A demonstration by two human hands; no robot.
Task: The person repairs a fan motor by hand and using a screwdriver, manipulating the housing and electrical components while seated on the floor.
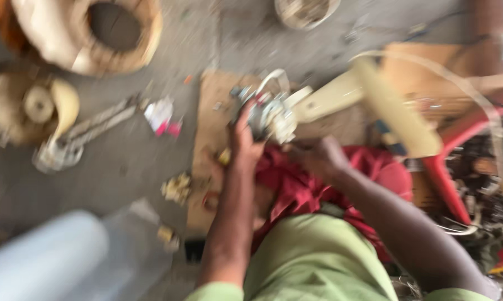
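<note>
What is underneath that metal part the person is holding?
Under the metal part gripped by the left hand lies brown cardboard on the floor, with red cloth nearer the person. The right hand rests on that cloth. What lies directly beneath is hidden and blurred.

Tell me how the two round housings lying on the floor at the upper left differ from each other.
The upper round housing has a wide dark hole through its middle; the lower round housing has a pale hub filling its centre. The upper one looks larger and runs off the top edge of the view; the lower one is smaller and lies beside a grey metal bracket. Both are tan, dusty, and lie away from both hands.
</note>
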